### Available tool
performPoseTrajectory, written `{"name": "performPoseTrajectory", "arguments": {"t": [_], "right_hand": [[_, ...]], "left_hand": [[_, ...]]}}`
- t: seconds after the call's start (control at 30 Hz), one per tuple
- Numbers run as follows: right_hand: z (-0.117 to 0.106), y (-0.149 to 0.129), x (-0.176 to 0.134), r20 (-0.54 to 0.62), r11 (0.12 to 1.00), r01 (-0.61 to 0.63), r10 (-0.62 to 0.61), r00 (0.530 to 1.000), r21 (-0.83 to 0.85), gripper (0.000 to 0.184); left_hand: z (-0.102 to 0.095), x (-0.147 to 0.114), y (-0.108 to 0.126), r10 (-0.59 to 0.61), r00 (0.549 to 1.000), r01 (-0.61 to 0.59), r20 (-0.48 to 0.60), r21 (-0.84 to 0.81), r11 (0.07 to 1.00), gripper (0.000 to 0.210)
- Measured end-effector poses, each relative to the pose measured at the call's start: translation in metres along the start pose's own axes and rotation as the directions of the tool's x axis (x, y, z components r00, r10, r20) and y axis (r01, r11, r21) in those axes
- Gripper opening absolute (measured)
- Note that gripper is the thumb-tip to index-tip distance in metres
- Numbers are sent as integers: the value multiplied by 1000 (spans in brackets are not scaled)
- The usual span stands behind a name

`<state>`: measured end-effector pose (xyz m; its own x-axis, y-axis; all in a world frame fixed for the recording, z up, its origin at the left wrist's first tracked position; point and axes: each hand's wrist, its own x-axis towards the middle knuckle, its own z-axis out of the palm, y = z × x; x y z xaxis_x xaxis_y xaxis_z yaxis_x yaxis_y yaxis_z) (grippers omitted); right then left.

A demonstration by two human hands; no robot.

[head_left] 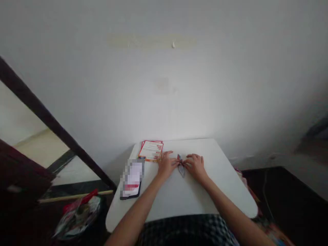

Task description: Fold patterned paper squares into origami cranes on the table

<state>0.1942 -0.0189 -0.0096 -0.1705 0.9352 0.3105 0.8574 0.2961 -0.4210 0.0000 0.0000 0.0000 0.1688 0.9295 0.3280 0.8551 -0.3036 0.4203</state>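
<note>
Small bow-like piece (181,168), grey with some reddish color, sits lower center of frame, just right of the midline, between the two hands over the white table (176,201); material looks like fabric, fine detail too blurred to call. Left hand (166,166) pinches its left side with fingertips, other fingers spread and raised; right hand (196,167) pinches the right side, fingers bent. Both forearms come in from the bottom edge. Just left of the left hand: red-bordered printed cards (151,149), overlapping, at the table's far left corner. Nearer, on the table's left side: phone (132,179), screen up, pixelated. Checked cloth (184,230) at bottom center. Pale wall (164,102) fills the upper frame. Lower left, off the table: plastic bag (79,217) with red on it, thin stick (74,197) just above.
</note>
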Motion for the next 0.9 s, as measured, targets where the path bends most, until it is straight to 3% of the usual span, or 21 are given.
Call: {"name": "performPoseTrajectory", "arguments": {"t": [0.27,0.9], "right_hand": [[2,5,22,23,994,90,-88,996,-59,12],[-3,9,15,81,990,109,-102,991,-91,24]], "left_hand": [[0,8,9,-42,999,42,19,-14,999,13],[-9,-2,12,-46,995,38,86,87,995,21]]}}
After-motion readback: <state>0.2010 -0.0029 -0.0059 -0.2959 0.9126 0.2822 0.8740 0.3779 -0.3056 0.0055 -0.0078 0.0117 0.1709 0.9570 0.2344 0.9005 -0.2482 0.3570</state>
